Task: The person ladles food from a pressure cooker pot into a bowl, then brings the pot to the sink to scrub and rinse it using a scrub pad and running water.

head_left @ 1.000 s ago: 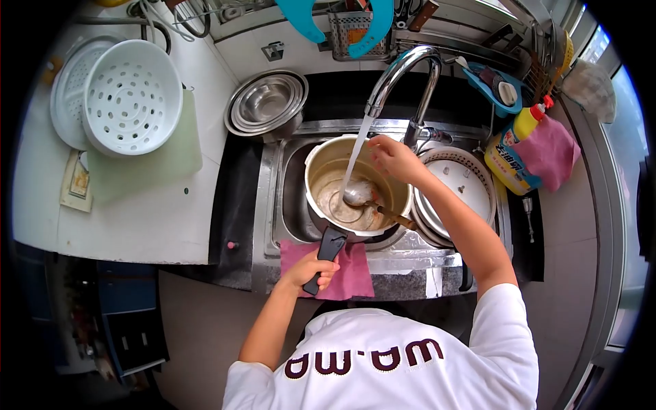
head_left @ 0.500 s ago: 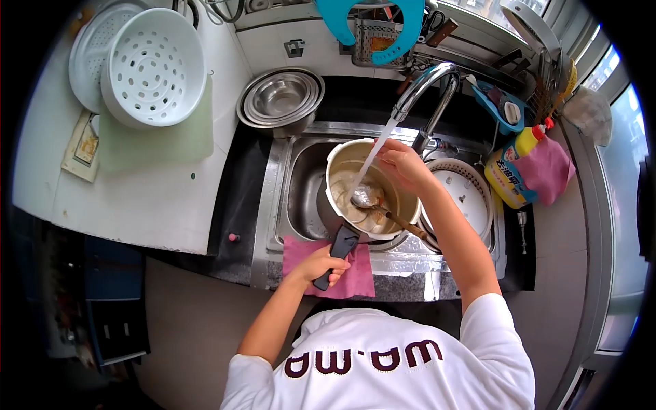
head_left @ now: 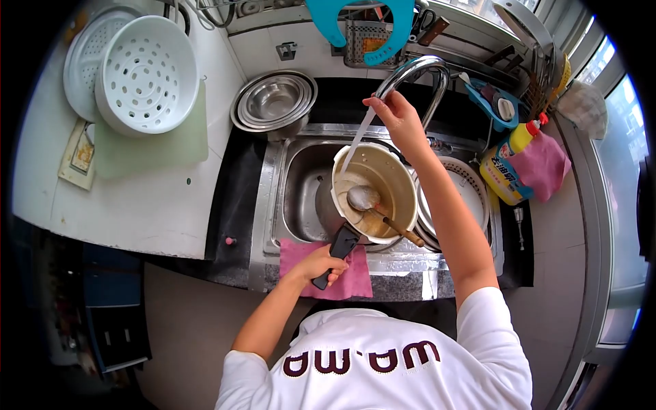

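My left hand [head_left: 321, 265] is wrapped round the black handle [head_left: 343, 243] of a deep metal pot [head_left: 386, 164], which rests over the sink. Cloudy liquid covers the pot's bottom. A ladle [head_left: 362, 198] with a wooden handle leans inside, its handle end lying over the rim. Above the pot, the fingers of my right hand [head_left: 402, 124] close on the tip of the chrome faucet [head_left: 413, 65]. Water [head_left: 357, 142] runs from it down inside the pot's left wall. Part of the spout tip is hidden by my fingers.
The sink basin [head_left: 301, 184] lies left of the pot, with a pink cloth [head_left: 294, 256] on its front edge. White perforated ware [head_left: 471, 181] stands at right, beside a yellow detergent bottle [head_left: 502, 171]. Nested steel bowls [head_left: 273, 102] and a white colander [head_left: 147, 75] are at left.
My right hand has risen from beside the pot's rim to the faucet tip. The water stream now falls nearer the pot's left wall. My left hand keeps its hold on the handle.
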Tool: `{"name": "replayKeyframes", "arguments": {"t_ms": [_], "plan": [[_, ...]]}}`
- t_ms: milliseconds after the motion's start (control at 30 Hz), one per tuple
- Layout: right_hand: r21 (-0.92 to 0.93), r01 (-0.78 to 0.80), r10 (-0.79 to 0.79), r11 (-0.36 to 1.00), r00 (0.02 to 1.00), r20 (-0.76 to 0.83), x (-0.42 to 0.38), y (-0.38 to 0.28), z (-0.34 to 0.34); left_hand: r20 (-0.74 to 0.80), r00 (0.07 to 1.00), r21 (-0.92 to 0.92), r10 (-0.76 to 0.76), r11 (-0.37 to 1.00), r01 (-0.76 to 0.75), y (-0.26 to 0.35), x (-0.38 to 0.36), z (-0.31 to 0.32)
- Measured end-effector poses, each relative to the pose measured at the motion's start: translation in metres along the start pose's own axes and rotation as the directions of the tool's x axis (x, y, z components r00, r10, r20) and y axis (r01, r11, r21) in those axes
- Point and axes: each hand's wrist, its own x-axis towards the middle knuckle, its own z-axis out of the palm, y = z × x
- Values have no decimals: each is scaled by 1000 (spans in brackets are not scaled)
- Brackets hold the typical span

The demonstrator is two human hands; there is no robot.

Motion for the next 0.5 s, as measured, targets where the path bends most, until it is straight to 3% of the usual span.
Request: {"name": "replayKeyframes", "arguments": {"t_ms": [367,500], "plan": [[-17,-26,25,1000,999,-26,7,-3,8,8,1000,-1,-11,1000,11,6,3,-4],[-4,-19,19,1000,999,-27,4,-1,6,-19,997,-25,-79,997,79,14,3,-4]]}}
